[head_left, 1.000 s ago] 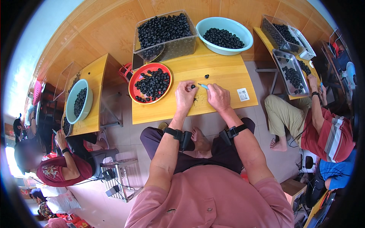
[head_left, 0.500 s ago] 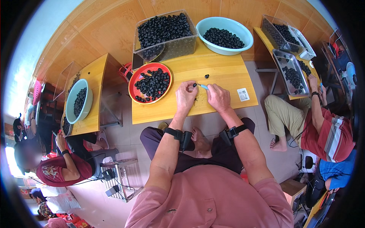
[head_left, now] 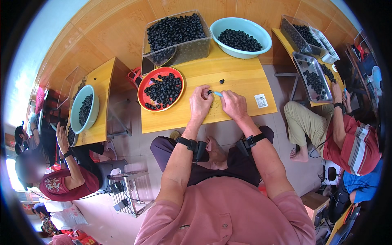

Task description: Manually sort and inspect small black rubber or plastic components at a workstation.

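Observation:
My left hand [head_left: 200, 103] pinches a small round black part [head_left: 210, 92] above the yellow table [head_left: 249, 75]. My right hand [head_left: 234, 104] grips a slim tool with a light blue handle [head_left: 218, 94]; its tip meets the black part, and its exact kind is too small to tell. Just beyond my hands lies one loose black part [head_left: 221, 81]. To the left, a red plate with a yellow rim [head_left: 145, 85] holds many ring-like black parts with holes. Fine dark crumbs lie on the wood near my fingers.
At the back stand a clear bin [head_left: 192, 53] and a pale blue basin [head_left: 241, 53], both with black parts. A white label [head_left: 261, 101] lies at right. Co-workers sit at side tables, near another basin [head_left: 94, 107] and a metal tray [head_left: 321, 98].
My hands stay in nearly the same place, with the blue-handled tool still at the black part. The co-worker at left has raised a hand; the co-worker at right has shifted a hand slightly.

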`<state>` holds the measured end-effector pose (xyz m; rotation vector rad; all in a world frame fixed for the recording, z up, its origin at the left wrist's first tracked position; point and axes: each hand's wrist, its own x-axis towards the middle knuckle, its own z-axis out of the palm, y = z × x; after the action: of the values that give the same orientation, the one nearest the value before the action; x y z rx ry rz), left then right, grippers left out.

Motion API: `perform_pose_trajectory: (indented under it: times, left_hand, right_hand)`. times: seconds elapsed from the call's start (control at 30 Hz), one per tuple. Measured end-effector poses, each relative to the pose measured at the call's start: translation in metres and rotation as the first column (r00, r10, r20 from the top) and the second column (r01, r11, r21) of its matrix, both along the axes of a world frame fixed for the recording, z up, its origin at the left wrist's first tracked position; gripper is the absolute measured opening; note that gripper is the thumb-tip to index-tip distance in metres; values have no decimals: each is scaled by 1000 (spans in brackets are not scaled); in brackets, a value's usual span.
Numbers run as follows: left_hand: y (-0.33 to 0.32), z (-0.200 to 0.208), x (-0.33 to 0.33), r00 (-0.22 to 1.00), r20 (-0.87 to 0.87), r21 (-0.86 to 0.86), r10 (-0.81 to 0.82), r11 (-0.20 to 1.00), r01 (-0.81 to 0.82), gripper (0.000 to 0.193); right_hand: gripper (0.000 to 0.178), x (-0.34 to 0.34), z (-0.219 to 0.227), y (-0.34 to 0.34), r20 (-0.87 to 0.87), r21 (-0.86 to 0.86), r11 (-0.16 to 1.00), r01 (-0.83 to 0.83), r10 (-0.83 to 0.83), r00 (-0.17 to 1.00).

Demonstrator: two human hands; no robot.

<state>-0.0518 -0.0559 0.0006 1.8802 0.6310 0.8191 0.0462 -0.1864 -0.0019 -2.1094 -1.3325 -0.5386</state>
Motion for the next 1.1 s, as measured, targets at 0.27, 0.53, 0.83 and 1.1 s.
perform_pose_trajectory:
  times: [0.27, 0.53, 0.83, 1.1]
  left_hand:
    - [0, 0, -1, 999, 33, 2, -18, 1000, 18, 28]
    - [0, 1, -1, 999, 19, -13, -31, 999, 31, 27]
    - [2, -3, 0, 996, 68, -153, -59, 986, 69, 25]
    - [1, -1, -2, 993, 110, -184, -31, 982, 51, 27]
  right_hand:
    - [8, 0, 0, 1, -30, -39, 999, 0, -1, 1000]
    - [8, 0, -2, 1, -25, -35, 999, 0, -1, 1000]
    - [7, 0, -1, 2, -26, -36, 999, 5, -6, 1000]
    - [7, 3, -3, 1, -30, -65, 990, 124, -126, 992]
